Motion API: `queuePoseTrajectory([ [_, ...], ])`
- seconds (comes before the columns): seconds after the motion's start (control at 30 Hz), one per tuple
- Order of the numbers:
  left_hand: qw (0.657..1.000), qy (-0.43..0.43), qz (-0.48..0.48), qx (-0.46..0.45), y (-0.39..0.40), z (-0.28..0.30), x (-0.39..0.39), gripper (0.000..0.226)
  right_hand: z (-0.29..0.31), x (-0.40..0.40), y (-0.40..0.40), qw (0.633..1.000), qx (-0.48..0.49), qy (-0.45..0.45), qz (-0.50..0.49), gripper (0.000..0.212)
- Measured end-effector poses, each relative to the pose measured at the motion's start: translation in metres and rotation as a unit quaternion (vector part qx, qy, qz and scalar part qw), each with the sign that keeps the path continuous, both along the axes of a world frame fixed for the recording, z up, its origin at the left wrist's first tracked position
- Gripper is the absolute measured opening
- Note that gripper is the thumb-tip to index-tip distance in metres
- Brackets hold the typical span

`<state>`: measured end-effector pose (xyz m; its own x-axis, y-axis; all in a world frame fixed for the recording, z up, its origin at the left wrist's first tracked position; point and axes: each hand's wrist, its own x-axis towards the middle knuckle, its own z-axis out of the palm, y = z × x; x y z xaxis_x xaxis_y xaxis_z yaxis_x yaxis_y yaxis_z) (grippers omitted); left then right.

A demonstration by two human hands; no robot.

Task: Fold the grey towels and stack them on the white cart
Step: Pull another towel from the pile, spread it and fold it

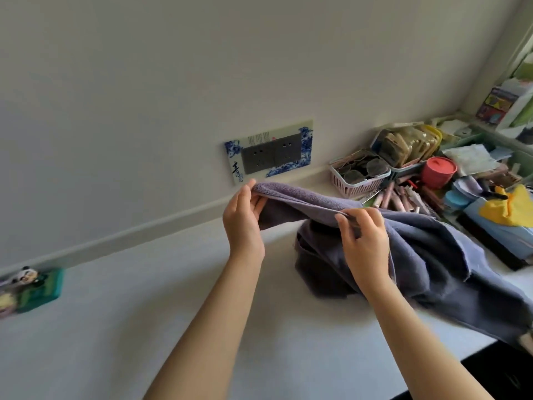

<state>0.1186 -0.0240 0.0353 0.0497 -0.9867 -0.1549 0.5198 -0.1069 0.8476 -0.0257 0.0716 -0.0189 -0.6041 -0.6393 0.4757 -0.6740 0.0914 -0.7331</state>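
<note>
Grey towel (409, 243) hangs lifted over the white surface (144, 327), its top edge stretched between both hands. Left hand (243, 223) pinches the far-left corner; right hand (364, 241) pinches the hem, forearms reaching forward.

Single head-worn view, wide-angle, tilted. Looks forward and down over both forearms, close to the white surface (173, 298); wall (144, 82) with socket plate (269, 151) straight ahead.

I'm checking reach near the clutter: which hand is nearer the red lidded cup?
Right. The right hand pinches the grey towel below and left of the red cup; the left hand grips the towel's far left edge, farther from it.
</note>
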Motion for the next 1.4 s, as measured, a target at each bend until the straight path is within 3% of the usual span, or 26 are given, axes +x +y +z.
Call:
queuePoseTrajectory([
  [0.17,0.996,0.024,0.087,-0.021,-0.01,0.018,0.092,0.016,0.021,0.075,-0.033,0.995,-0.015,0.017,0.097,0.011],
  [0.4,0.982,0.013,0.188,-0.013,-0.002,0.016,0.231,0.013,0.023,0.199,-0.063,0.973,0.034,-0.01,0.227,0.017],
  [0.57,0.971,-0.023,0.238,0.029,0.018,-0.016,0.332,0.016,-0.002,0.286,-0.072,0.946,0.1,-0.009,0.31,0.02],
  [0.8,0.96,-0.037,0.259,0.098,0.04,-0.041,0.412,0.011,-0.014,0.359,-0.085,0.928,0.148,0.007,0.343,0.018],
  [0.93,0.952,-0.127,0.27,0.063,0.054,-0.038,0.427,0.018,0.003,0.364,-0.076,0.934,0.062,0.016,0.353,0.013],
  [1.0,0.941,-0.226,0.24,0.083,0.066,-0.052,0.43,0.025,-0.005,0.355,-0.066,0.922,0.116,0.053,0.366,0.017],
  [1.07,0.924,-0.318,0.132,0.17,0.075,-0.075,0.43,0.029,-0.022,0.345,-0.056,0.871,0.291,0.1,0.384,0.028],
  [1.13,0.88,-0.391,-0.001,0.27,0.083,-0.099,0.431,0.03,-0.039,0.339,-0.047,0.777,0.466,0.132,0.402,0.031],
  [1.23,0.805,-0.474,-0.125,0.334,0.092,-0.125,0.434,0.036,-0.053,0.339,-0.036,0.65,0.62,0.154,0.412,0.032],
  [1.3,0.763,-0.507,-0.19,0.353,0.095,-0.131,0.435,0.042,-0.056,0.34,-0.032,0.614,0.652,0.179,0.408,0.029],
  [1.4,0.732,-0.55,-0.226,0.332,0.091,-0.13,0.435,0.048,-0.056,0.341,-0.032,0.612,0.647,0.174,0.42,0.023],
])
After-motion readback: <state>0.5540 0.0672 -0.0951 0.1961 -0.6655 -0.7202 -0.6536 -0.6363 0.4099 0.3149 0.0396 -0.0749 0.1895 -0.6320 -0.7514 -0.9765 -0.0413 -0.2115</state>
